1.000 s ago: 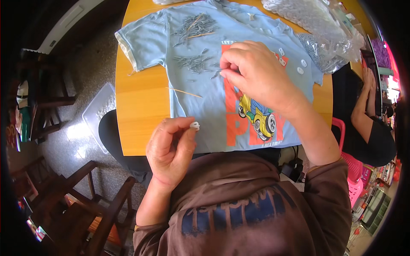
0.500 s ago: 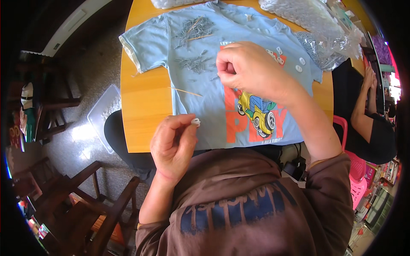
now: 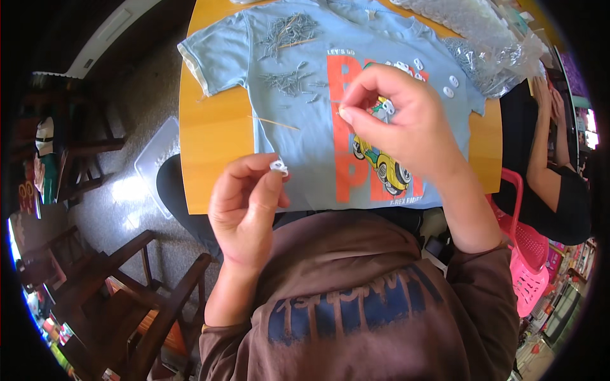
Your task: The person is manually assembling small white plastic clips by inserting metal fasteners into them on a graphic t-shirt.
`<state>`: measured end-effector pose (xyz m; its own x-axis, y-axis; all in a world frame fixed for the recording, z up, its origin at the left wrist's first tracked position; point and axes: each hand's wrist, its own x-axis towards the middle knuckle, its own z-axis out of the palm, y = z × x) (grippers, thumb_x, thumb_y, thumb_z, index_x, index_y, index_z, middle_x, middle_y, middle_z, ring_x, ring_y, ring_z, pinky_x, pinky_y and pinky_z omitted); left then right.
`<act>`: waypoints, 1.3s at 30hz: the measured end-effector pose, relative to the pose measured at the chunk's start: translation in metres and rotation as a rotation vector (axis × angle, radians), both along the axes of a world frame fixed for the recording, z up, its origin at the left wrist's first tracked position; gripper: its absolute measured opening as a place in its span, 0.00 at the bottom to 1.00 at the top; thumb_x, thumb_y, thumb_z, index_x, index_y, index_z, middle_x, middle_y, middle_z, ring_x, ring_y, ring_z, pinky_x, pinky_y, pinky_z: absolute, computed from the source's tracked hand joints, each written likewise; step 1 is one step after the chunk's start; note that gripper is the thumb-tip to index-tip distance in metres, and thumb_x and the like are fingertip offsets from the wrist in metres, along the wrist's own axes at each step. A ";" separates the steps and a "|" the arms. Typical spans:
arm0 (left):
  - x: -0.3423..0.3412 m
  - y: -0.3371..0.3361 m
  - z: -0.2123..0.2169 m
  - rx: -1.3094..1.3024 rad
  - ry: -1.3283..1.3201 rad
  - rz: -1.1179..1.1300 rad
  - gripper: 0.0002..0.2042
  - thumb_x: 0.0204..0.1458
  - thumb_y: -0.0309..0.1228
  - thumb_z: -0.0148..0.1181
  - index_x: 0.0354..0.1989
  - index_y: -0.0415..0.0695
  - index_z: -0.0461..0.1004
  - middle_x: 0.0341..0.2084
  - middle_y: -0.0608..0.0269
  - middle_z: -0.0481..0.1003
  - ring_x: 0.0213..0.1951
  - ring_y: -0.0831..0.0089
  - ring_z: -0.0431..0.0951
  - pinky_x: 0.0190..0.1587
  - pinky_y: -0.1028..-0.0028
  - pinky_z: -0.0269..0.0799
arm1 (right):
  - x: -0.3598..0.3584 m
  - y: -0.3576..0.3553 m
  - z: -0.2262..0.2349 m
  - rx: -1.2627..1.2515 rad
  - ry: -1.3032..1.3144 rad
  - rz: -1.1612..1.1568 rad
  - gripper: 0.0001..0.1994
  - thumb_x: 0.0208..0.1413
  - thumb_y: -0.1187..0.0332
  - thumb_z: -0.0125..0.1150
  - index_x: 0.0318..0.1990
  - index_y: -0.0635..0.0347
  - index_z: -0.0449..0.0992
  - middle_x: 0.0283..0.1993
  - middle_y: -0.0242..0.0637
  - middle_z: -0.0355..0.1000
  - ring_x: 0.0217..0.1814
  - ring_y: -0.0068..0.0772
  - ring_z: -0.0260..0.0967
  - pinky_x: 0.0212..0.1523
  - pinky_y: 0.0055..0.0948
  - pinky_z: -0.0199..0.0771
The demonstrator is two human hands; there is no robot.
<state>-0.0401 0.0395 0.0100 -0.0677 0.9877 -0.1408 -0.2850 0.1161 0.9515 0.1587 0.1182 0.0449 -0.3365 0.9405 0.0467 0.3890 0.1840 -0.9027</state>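
Note:
My left hand (image 3: 244,209) pinches a small white plastic piece with holes (image 3: 278,166) between thumb and fingertips, above the near left part of a light blue T-shirt (image 3: 298,184). Over the shirt's printed front, my right hand (image 3: 400,120) is closed in a pinch on what looks like a small grey screw (image 3: 337,102). Another white piece (image 3: 388,108) shows in the gap behind the right thumb; whether it is held or lies on the shirt I cannot tell. Two piles of grey screws (image 3: 286,82) lie on the shirt's left side. Several white pieces (image 3: 454,81) lie beyond my right hand.
Thin wooden sticks (image 3: 276,124) lie on the shirt and among the screws. Clear bags of screws (image 3: 476,66) and white pieces (image 3: 445,16) lie at the yellow table's (image 3: 213,152) far right. A clear tub (image 3: 157,165) stands left. Another person's arm (image 3: 543,146) shows at right, near a pink chair (image 3: 524,247).
My right hand has come nearer and a little right from the screws, its fingers turning toward the left hand. The left hand has shifted slightly left, still pinching the white piece.

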 end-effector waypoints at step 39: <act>0.024 -0.022 0.007 0.195 -0.065 -0.124 0.09 0.52 0.18 0.55 0.41 0.35 0.69 0.28 0.64 0.70 0.23 0.85 0.69 0.25 0.87 0.65 | -0.007 -0.059 0.001 0.156 0.271 0.181 0.08 0.46 0.83 0.56 0.36 0.66 0.70 0.34 0.39 0.69 0.34 0.26 0.67 0.37 0.23 0.67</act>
<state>-0.0160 0.0178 0.0173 0.0585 0.9969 0.0530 -0.3414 -0.0299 0.9395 0.1519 0.0589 0.0459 -0.4529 0.8413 0.2950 0.0878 0.3714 -0.9243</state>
